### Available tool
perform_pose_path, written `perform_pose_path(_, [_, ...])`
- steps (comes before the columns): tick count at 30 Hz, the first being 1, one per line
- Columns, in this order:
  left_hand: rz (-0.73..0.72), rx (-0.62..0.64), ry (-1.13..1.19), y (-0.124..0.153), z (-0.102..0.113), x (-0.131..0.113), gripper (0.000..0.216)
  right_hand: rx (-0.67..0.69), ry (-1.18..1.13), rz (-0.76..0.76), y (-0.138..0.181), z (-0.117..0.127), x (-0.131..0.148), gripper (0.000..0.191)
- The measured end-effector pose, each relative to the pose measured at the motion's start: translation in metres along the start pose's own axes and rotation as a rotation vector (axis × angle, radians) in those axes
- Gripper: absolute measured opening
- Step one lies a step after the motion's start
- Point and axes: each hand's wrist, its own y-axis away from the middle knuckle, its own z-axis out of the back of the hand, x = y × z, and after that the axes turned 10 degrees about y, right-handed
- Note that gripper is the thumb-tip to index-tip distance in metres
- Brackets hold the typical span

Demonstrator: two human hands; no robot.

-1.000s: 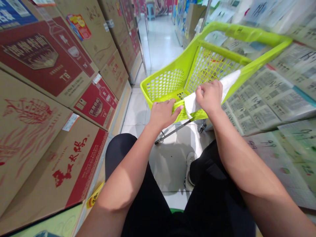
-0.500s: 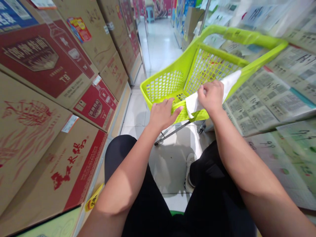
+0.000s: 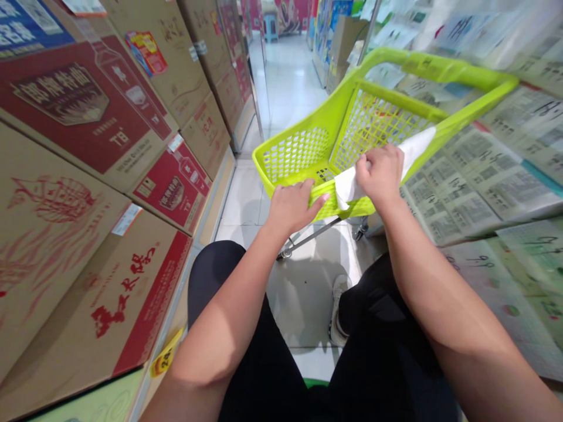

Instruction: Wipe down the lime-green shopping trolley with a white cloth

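A lime-green plastic shopping cart stands at an angle in front of my knees, its lattice basket facing up. My left hand grips the near corner of its rim, fingers over the edge and thumb along the outside. On the rim to the right, my right hand is closed on a white cloth and presses it to the plastic. One end of the cloth hangs over the rim between my hands; the other runs up along the side rail. The fingertips of my right hand are partly hidden.
Stacked cardboard cartons line the left side. On the right are plastic-wrapped packs with handwritten prices. A tiled aisle leads back to a blue stool. Cart casters rest near my shoe.
The view has shifted slightly, so everything sits a little further right and lower. Both hands keep their places on the rim, and the cloth's hanging end has shifted slightly.
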Motion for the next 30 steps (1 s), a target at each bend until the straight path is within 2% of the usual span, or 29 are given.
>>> perform_pose_path(2, [-0.01, -0.005, -0.001, 0.0, 0.0, -0.001, 0.057, 0.018, 0.004, 0.009, 0.006, 0.002, 0.012, 0.044])
perform_pose_path(6, [-0.006, 0.005, 0.017, 0.001, 0.005, -0.004, 0.053, 0.15, -0.075, 0.197, 0.035, 0.013, 0.07, 0.042])
perform_pose_path(8, [0.009, 0.014, 0.027, 0.001, 0.006, -0.004, 0.052, 0.179, -0.103, 0.268, 0.041, 0.017, 0.084, 0.042])
perform_pose_path(11, [0.018, 0.014, 0.031, 0.0, 0.005, 0.0, 0.059, 0.17, -0.09, 0.25, 0.03, 0.016, 0.063, 0.041])
perform_pose_path(14, [0.024, 0.023, 0.023, -0.002, 0.002, 0.007, 0.066, 0.14, -0.029, 0.085, 0.008, 0.01, 0.017, 0.041])
perform_pose_path(16, [0.012, 0.036, 0.003, -0.003, 0.001, 0.009, 0.063, 0.13, 0.015, 0.0, 0.0, 0.007, -0.002, 0.04])
perform_pose_path(18, [-0.006, 0.041, -0.026, -0.003, 0.001, 0.009, 0.056, 0.114, 0.031, -0.017, 0.001, 0.006, 0.0, 0.04])
perform_pose_path(20, [-0.012, 0.044, -0.047, -0.003, 0.002, 0.007, 0.048, 0.097, 0.004, 0.032, 0.011, 0.008, 0.018, 0.041])
perform_pose_path(23, [-0.005, 0.045, -0.058, -0.003, 0.003, 0.004, 0.039, 0.12, -0.083, 0.208, 0.028, 0.015, 0.052, 0.041])
perform_pose_path(25, [-0.004, 0.048, -0.063, -0.003, 0.003, 0.003, 0.036, 0.178, -0.129, 0.321, 0.031, 0.019, 0.058, 0.04])
perform_pose_path(27, [-0.005, 0.053, -0.07, -0.003, 0.004, 0.003, 0.037, 0.209, -0.127, 0.331, 0.025, 0.019, 0.046, 0.04])
perform_pose_path(30, [-0.009, 0.048, -0.08, -0.003, 0.003, 0.004, 0.043, 0.144, -0.045, 0.167, 0.007, 0.012, 0.008, 0.044])
